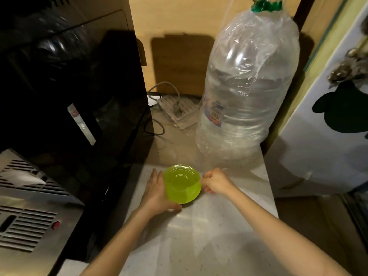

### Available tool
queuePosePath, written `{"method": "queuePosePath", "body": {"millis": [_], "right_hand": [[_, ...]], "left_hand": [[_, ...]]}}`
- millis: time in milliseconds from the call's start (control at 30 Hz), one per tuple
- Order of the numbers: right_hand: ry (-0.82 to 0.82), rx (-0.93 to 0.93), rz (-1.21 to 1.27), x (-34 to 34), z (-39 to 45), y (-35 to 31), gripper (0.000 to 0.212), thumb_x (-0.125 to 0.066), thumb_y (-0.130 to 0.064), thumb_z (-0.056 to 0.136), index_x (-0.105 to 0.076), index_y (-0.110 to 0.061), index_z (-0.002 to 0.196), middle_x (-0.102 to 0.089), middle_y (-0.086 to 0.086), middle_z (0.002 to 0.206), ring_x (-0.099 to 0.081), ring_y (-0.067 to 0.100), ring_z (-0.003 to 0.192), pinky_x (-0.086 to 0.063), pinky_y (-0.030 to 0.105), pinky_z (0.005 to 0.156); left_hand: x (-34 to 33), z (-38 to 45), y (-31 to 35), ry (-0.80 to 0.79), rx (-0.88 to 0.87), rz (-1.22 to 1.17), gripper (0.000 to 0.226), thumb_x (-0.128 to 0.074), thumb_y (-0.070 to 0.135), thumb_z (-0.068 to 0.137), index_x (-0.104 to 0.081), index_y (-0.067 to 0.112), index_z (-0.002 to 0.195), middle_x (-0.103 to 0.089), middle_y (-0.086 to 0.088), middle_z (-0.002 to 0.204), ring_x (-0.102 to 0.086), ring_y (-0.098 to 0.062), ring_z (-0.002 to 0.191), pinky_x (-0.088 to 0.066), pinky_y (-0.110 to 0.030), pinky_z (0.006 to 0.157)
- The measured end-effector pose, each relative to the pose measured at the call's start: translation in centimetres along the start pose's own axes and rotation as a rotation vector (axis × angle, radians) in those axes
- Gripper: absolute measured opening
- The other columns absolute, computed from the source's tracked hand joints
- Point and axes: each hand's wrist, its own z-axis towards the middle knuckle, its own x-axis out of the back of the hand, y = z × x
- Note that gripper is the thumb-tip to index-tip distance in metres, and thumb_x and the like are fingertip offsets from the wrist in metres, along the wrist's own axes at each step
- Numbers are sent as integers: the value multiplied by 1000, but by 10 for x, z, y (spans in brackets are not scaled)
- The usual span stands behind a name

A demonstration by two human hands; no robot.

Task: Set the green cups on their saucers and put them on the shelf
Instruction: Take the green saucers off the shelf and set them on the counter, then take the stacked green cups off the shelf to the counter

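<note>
A green cup (182,183) sits on the pale counter (209,236), with what looks like a saucer under or against it, though the two blur together. The left hand (157,193) lies flat and open against the cup's left side, fingers stretched along it. The right hand (216,181) is curled at the cup's right edge, seemingly pinching a handle; the hold itself is hidden. Behind stands a big water bottle (247,92) wrapped in plastic, and a black appliance (75,86) stands to the left.
</note>
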Motion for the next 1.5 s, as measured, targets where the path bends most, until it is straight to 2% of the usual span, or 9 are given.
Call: {"method": "queuePosePath", "body": {"millis": [100, 200, 433, 533, 667, 867, 1067, 1267, 1500], "right_hand": [[-74, 33, 62, 22, -14, -16, 9, -64, -10, 80, -56, -11, 75, -56, 7, 65, -54, 18, 58, -45, 21, 49], [-41, 130, 56, 54, -29, -29, 36, -69, -7, 76, -60, -2, 111, -62, 11, 86, -56, 16, 67, -43, 15, 50], [91, 416, -50, 151, -101, -90, 49, -73, -12, 73, -58, -8, 120, -67, 12, 106, -63, 20, 92, -50, 25, 74], [194, 490, -63, 190, -128, -118, 46, -72, -16, 75, -58, -13, 119, -66, 6, 106, -64, 19, 96, -51, 30, 86], [364, 591, -106, 238, -155, -152, 44, -71, -21, 74, -59, -18, 116, -67, 3, 108, -66, 18, 92, -52, 32, 86], [544, 736, -165, 300, -198, -204, 52, -71, -23, 75, -51, -22, 123, -62, -1, 109, -67, 20, 88, -55, 36, 84], [687, 894, -218, 353, -227, -252, 49, -68, -26, 77, -50, -26, 123, -63, -4, 106, -66, 16, 87, -55, 34, 85], [841, 1057, -253, 403, -236, -299, 41, -63, -19, 82, -52, -24, 121, -63, -4, 103, -63, 8, 87, -52, 21, 80], [987, 1200, -135, 458, -217, -353, 46, -61, -15, 84, -44, -21, 126, -56, -1, 117, -56, 10, 104, -44, 9, 75]], "left_hand": [[22, 0, 27, -33, -19, -29, 111, -79, 39, 59, -14, 10, 144, -2, -17, 156, -6, -26, 145, -16, -31, 115], [56, -2, 64, -123, -135, -167, 76, -76, 27, 69, -41, 10, 135, -44, -13, 141, -47, -21, 125, -37, -29, 102], [132, -7, 172, 26, -416, -150, 32, -73, 28, 71, -68, 13, 98, -73, -9, 98, -65, -8, 81, -51, -25, 80], [169, -14, 218, 36, -521, -159, 38, -72, 31, 72, -66, 11, 104, -71, -5, 97, -65, 3, 71, -49, -9, 64], [217, -27, 273, 41, -613, -160, 41, -70, 28, 75, -63, 9, 111, -70, -10, 107, -66, -19, 94, -53, -34, 88], [283, -52, 339, 155, -776, -26, 43, -65, 26, 79, -57, 9, 117, -64, -9, 114, -59, -15, 88, -44, -13, 59], [344, -82, 384, 210, -845, -8, 50, -64, 30, 79, -49, 17, 124, -64, -4, 115, -61, -16, 98, -51, -27, 79], [391, -90, 421, 260, -954, -341, 58, -64, 26, 79, -41, 12, 131, -60, -10, 122, -61, -21, 107, -51, -36, 92], [428, -58, 470, 622, -1129, -438, 57, -59, 29, 83, -40, 10, 133, -57, -6, 122, -57, -21, 106, -49, -32, 88]]}}
